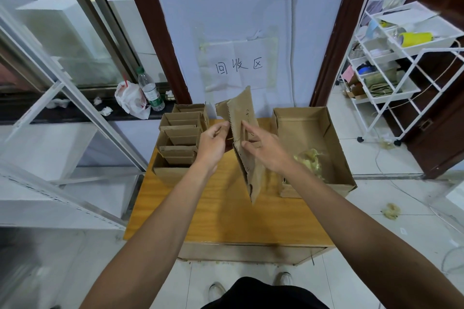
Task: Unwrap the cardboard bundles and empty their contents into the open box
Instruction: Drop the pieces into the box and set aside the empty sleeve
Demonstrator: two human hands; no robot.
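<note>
The cardboard bundle (254, 173) hangs upright in the air between the two hands, above the middle of the wooden table (226, 221); its top flap rises past the fingers towards the wall and its lower end tapers down close to the tabletop, well below both hands. The left hand (213, 144) is at the bundle's left edge with its fingers curled, pinching that edge near the top; the right hand (263, 152) lies against the bundle's near face with its fingers stretched out and relaxed, touching the cardboard rather than closing round it. So the bundle sits between the hands, held from the left and steadied from the right. The open box (301, 114) stands on the table's right side, just beside the right forearm, with a small heap of pale yellow scraps (311, 162) on its floor. On the table's left side a second box (170, 173) holds a row of folded cardboard bundles (182, 133) standing on edge. A plastic bottle (150, 90) stands on the dark ledge behind.
</note>
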